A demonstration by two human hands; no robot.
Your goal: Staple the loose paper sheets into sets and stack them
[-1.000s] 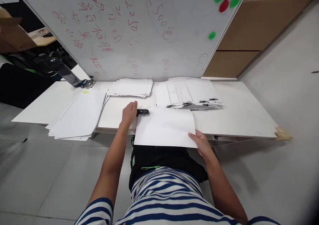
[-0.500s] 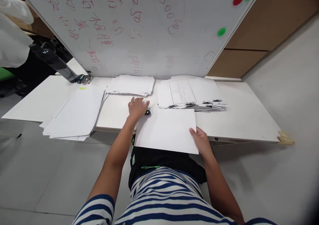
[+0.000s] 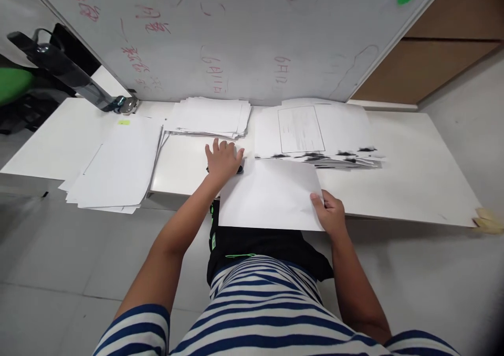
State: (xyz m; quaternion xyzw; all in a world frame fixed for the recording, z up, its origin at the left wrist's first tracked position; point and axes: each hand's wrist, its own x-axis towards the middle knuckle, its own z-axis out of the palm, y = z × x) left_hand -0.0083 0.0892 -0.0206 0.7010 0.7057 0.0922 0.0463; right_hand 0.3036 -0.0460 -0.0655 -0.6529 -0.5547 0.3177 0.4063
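A white sheet of paper (image 3: 271,196) lies over the table's front edge, its near side sticking out past it. My right hand (image 3: 328,211) pinches its right edge, thumb on top and fingers below. My left hand (image 3: 223,161) is palm down with fingers spread, over a small dark object (image 3: 240,170) at the sheet's left corner. Most of that object is hidden under the palm, so its kind is unclear. Behind the sheet lies a paper stack (image 3: 301,127) with a printed box and black-smudged edges. Another paper stack (image 3: 208,115) lies beyond my left hand.
A fanned pile of papers (image 3: 114,167) with a yellow tag overhangs the front edge at left. Behind the table (image 3: 409,161) stands a whiteboard (image 3: 244,35) with red writing. A dark device on a stand (image 3: 74,75) is at far left, brown boxes (image 3: 437,70) at right.
The camera view has tilted down and shifted slightly. My left hand stays at the sheet's left corner, a little further over the dark object. My right hand still holds the right edge.
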